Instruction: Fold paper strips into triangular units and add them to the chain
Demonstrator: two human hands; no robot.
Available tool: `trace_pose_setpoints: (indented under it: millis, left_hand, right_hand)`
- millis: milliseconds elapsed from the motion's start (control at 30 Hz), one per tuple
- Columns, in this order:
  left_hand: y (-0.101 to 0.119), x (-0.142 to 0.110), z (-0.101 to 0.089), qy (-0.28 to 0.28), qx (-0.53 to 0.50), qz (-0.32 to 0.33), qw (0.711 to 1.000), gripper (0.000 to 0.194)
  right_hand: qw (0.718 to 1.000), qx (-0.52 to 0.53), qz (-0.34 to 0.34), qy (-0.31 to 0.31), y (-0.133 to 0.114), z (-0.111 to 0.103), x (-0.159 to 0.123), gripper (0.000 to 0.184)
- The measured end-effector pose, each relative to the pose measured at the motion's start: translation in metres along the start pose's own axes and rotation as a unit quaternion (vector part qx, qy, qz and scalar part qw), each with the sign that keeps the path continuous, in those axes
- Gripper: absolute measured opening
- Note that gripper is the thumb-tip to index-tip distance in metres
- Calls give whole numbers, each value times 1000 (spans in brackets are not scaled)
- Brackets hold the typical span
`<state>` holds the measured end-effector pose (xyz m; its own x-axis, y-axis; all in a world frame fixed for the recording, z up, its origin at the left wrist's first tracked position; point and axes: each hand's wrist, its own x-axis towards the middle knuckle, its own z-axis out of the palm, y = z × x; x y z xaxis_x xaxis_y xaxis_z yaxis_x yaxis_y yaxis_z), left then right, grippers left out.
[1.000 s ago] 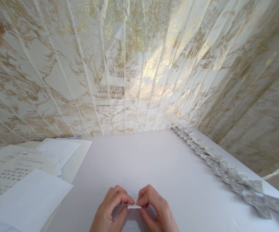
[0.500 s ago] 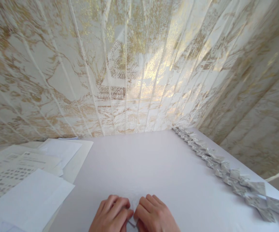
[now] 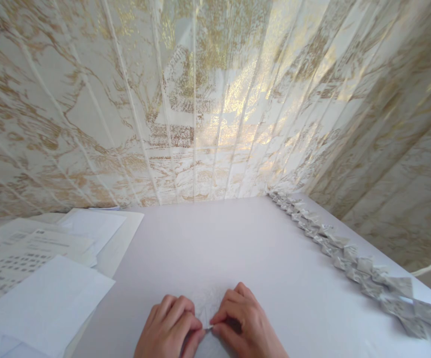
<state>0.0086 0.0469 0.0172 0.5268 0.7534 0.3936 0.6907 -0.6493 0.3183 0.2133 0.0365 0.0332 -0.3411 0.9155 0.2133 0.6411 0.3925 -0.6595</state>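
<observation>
At the near edge of the white table (image 3: 208, 243), a small folded piece of paper (image 3: 208, 327) shows as a thin pale edge between my fingertips. My left hand (image 3: 170, 325) pinches its left end with thumb and forefinger, the other fingers curled. From the right, my right hand (image 3: 247, 320) pinches the other end, its forefinger and thumb bent with a dark gap behind them. Most of the paper is hidden by the fingers. Faint pencil-like marks show on the tabletop just beyond the hands.
Along the right edge runs a long row of folded grey printed-paper pieces (image 3: 364, 271). Overlapping white sheets (image 3: 47, 303) and a printed page (image 3: 25, 261) lie at the left. A gold-patterned curtain (image 3: 200, 99) hangs behind the table, down to its back edge.
My right hand has lifted and turned, opening its curled fingers into a pinch. My left hand has shifted slightly, and the paper's edge now shows between the fingertips.
</observation>
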Motion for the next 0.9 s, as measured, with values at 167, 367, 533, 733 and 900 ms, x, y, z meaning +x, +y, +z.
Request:
trace_pose_setpoints:
  millis: [167, 367, 533, 733, 900]
  left_hand:
    - [6, 6, -1, -27, -58, -97, 993, 14]
    - [11, 15, -3, -56, -58, -171, 982, 15]
    - [16, 17, -2, -41, -28, -179, 983, 12]
    - [21, 17, -2, -25, -33, -185, 982, 6]
    - [19, 16, -5, -34, -37, -188, 981, 10]
  right_hand:
    - [997, -8, 79, 16, -8, 2, 5, 20]
    - [992, -31, 122, 13, -14, 3, 9, 21]
    - [990, -35, 137, -2, -19, -1, 13, 21]
    - [989, -32, 144, -33, -23, -6, 19, 21]
    - [991, -25, 128, -39, -24, -7, 19, 26]
